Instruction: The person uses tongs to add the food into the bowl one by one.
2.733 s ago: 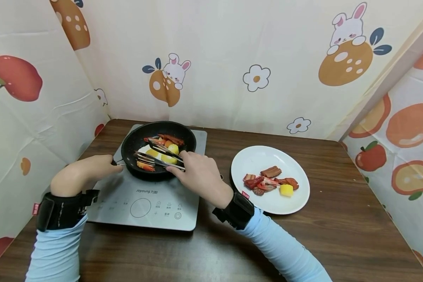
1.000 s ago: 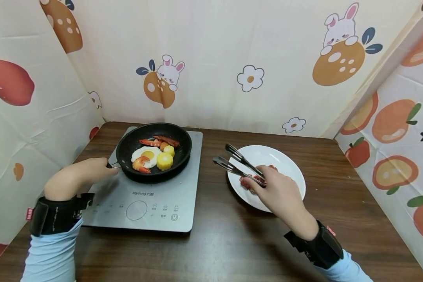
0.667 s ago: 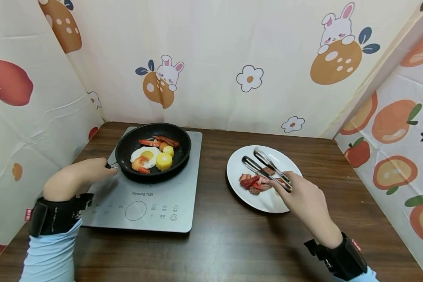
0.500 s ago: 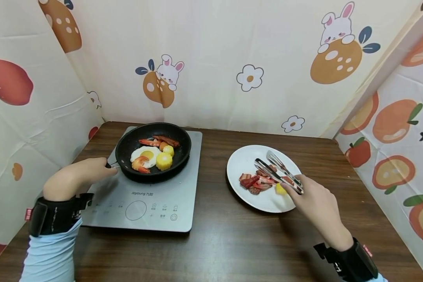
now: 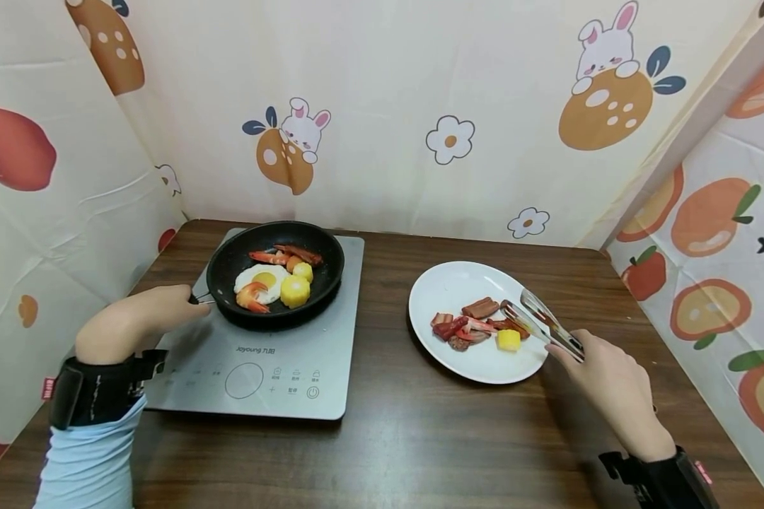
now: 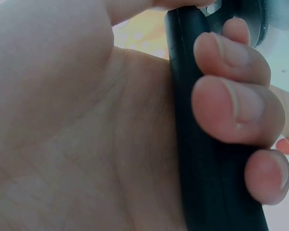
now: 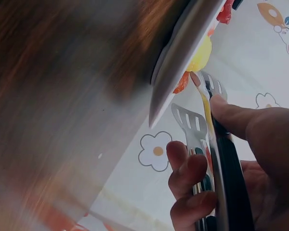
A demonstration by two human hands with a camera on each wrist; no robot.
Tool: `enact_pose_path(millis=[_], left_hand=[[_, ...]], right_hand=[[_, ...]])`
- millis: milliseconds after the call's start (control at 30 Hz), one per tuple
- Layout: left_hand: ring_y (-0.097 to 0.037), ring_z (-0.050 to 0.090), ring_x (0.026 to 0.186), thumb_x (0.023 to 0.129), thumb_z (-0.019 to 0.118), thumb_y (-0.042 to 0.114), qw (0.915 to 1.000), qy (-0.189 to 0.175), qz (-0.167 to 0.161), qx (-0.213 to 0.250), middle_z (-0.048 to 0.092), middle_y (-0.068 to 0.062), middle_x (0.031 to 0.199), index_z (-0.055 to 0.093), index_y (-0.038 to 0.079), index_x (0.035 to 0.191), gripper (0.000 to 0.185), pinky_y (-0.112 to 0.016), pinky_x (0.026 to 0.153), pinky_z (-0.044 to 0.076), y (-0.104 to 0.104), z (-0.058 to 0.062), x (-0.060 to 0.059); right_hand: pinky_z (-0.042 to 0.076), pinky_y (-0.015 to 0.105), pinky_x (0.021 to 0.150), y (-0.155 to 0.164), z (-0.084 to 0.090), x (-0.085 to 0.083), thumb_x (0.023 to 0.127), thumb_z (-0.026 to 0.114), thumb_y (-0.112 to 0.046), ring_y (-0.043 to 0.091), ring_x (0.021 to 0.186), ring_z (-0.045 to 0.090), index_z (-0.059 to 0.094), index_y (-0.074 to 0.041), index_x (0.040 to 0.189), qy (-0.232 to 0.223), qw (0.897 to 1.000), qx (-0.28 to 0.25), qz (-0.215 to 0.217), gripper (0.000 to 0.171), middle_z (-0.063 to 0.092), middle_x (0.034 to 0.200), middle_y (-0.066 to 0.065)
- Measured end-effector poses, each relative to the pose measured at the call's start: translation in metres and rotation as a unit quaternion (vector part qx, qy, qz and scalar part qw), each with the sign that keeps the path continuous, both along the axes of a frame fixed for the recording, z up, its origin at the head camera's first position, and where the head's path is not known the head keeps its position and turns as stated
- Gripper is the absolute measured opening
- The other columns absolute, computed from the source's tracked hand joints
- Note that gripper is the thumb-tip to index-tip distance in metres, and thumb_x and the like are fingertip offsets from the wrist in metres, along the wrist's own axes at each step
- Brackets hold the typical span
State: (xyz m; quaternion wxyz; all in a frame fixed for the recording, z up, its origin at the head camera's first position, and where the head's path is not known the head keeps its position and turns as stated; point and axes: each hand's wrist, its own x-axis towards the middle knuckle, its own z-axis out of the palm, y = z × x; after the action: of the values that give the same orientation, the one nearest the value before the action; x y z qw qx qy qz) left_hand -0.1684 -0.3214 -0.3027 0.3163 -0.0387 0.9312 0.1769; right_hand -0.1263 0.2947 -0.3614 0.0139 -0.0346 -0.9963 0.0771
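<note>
My left hand (image 5: 159, 314) grips the black handle (image 6: 216, 192) of a frying pan (image 5: 327, 265), its fingers curled round it in the left wrist view. In the pan lie a fried egg (image 5: 248, 279), a shrimp piece (image 5: 252, 297), yellow chunks (image 5: 295, 291) and reddish strips. My right hand (image 5: 614, 389) holds metal tongs (image 5: 550, 319) with dark grips. The tongs' slotted tips are spread over the right side of a white plate (image 5: 446, 283), with nothing visibly pinched between them. On that plate sit brown and red meat-like pieces (image 5: 480, 307) and a yellow cube (image 5: 508, 340).
The pan stands on a silver induction cooktop (image 5: 255, 389) at the left of a dark wooden table (image 5: 420, 438). Printed cloth walls (image 5: 382, 141) enclose the table at the back and both sides.
My right hand has carried the tongs from the pan across to the plate, then towards its right rim, uncovering the food there. The left hand stays on the pan handle.
</note>
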Motion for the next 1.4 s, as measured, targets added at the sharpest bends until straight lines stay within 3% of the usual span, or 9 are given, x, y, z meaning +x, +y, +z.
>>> enact_pose_path(millis=[200, 433, 500, 767, 1100, 1167, 1333, 1400], left_hand=[[-0.052, 0.052, 0.116, 0.103, 0.042, 0.035, 1.0, 0.007, 0.002, 0.001, 0.035, -0.048, 0.139, 0.024, -0.025, 0.14, 0.073, -0.057, 0.075, 0.06, 0.001, 0.001, -0.001], [-0.056, 0.05, 0.119, 0.104, 0.044, 0.036, 0.9997, 0.01, -0.019, -0.012, 0.038, -0.049, 0.138, 0.027, -0.027, 0.137, 0.073, -0.063, 0.094, 0.052, 0.001, 0.0, -0.001], [-0.056, 0.05, 0.119, 0.103, 0.044, 0.036, 0.9997, 0.01, -0.018, -0.011, 0.038, -0.049, 0.138, 0.027, -0.027, 0.138, 0.074, -0.063, 0.094, 0.053, 0.002, -0.001, 0.0], [-0.054, 0.053, 0.117, 0.103, 0.042, 0.035, 1.0, -0.004, 0.007, 0.002, 0.029, -0.05, 0.142, 0.018, -0.026, 0.143, 0.077, -0.056, 0.073, 0.061, 0.001, -0.001, -0.001], [-0.047, 0.052, 0.113, 0.102, 0.042, 0.037, 0.9999, 0.012, -0.002, -0.002, 0.033, -0.048, 0.142, 0.023, -0.025, 0.142, 0.077, -0.055, 0.079, 0.06, 0.0, -0.002, 0.002], [-0.047, 0.051, 0.115, 0.102, 0.043, 0.038, 0.9999, 0.014, -0.007, -0.005, 0.031, -0.048, 0.143, 0.022, -0.026, 0.143, 0.078, -0.057, 0.085, 0.058, 0.0, -0.003, 0.002], [-0.051, 0.052, 0.117, 0.103, 0.042, 0.038, 0.9999, 0.01, 0.002, 0.002, 0.028, -0.049, 0.145, 0.018, -0.025, 0.145, 0.079, -0.055, 0.075, 0.061, -0.001, -0.002, 0.001], [-0.052, 0.054, 0.115, 0.103, 0.041, 0.037, 0.9999, 0.007, 0.009, 0.005, 0.029, -0.049, 0.144, 0.018, -0.024, 0.145, 0.078, -0.053, 0.066, 0.061, -0.001, -0.001, 0.0]], right_hand=[[0.036, 0.035, 0.046, 0.005, 0.0, 0.002, 0.094, 0.062, -0.061, 0.023, 0.063, 0.057, 0.063, 0.0, 0.122, -0.018, 1.0, -0.001, 0.016, 0.068, 0.069, 0.086, 0.016], [0.037, 0.037, 0.045, 0.007, 0.0, 0.008, 0.093, 0.065, -0.06, 0.023, 0.062, 0.06, 0.067, -0.006, 0.118, -0.016, 0.999, 0.003, 0.047, 0.06, 0.072, 0.087, 0.016], [0.037, 0.036, 0.045, 0.007, 0.0, 0.01, 0.093, 0.066, -0.057, 0.021, 0.061, 0.058, 0.067, -0.006, 0.118, -0.015, 0.998, 0.006, 0.054, 0.057, 0.072, 0.084, 0.013], [0.034, 0.039, 0.043, 0.009, -0.006, 0.016, 0.095, 0.066, -0.052, 0.024, 0.057, 0.058, 0.068, -0.013, 0.108, 0.008, 0.998, 0.01, 0.065, 0.041, 0.068, 0.073, 0.009], [0.036, 0.041, 0.042, 0.007, -0.005, 0.015, 0.098, 0.062, -0.051, 0.027, 0.059, 0.061, 0.068, -0.01, 0.113, -0.005, 0.998, 0.012, 0.054, 0.044, 0.072, 0.08, 0.016], [0.036, 0.042, 0.043, 0.006, -0.005, 0.015, 0.098, 0.061, -0.052, 0.027, 0.06, 0.062, 0.068, -0.011, 0.113, -0.003, 0.998, 0.011, 0.054, 0.044, 0.072, 0.081, 0.016], [0.035, 0.038, 0.044, 0.005, -0.003, 0.018, 0.097, 0.061, -0.053, 0.024, 0.061, 0.06, 0.068, -0.012, 0.113, -0.01, 0.999, 0.008, 0.044, 0.044, 0.071, 0.081, 0.012], [0.035, 0.037, 0.044, 0.005, -0.002, 0.019, 0.097, 0.062, -0.054, 0.022, 0.061, 0.059, 0.067, -0.011, 0.115, -0.014, 0.999, 0.009, 0.039, 0.046, 0.071, 0.083, 0.012]])
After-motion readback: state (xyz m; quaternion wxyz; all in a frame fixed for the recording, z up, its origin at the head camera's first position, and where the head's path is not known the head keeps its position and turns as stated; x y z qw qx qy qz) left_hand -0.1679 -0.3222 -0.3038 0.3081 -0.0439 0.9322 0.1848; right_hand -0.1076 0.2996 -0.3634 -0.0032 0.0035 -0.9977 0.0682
